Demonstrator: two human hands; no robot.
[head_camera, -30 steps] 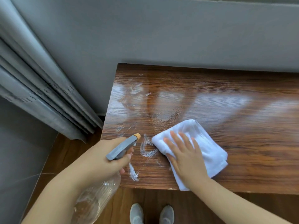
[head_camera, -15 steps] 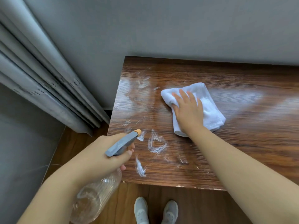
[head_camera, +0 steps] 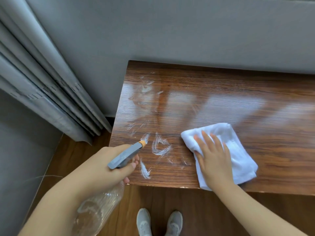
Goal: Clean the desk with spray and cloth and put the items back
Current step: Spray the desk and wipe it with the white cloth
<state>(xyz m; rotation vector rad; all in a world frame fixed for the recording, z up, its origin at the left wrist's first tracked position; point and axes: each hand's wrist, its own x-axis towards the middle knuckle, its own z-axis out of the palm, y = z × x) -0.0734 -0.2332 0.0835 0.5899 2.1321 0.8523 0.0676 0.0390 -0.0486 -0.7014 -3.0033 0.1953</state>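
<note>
1. Two hands work the desk point(head_camera: 255, 92): the right hand point(head_camera: 214, 160) presses flat, fingers spread, on the white cloth point(head_camera: 238, 150) near the front edge.
2. The left hand point(head_camera: 102, 167) grips the spray bottle point(head_camera: 100, 206) off the front-left corner.
3. White streaks point(head_camera: 160, 147) remain left of the cloth; wiping seems roughly half done.
4. No items to be returned are visible.

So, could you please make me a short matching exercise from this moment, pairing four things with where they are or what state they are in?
Things:
1. spray bottle
2. white cloth
3. desk
4. grey shoes

States:
A. streaked with white smears near its left end
B. pressed flat under the right hand
C. on the wooden floor below the desk edge
D. gripped by the left hand

Pairs: 1-D, 2-B, 3-A, 4-C
</note>
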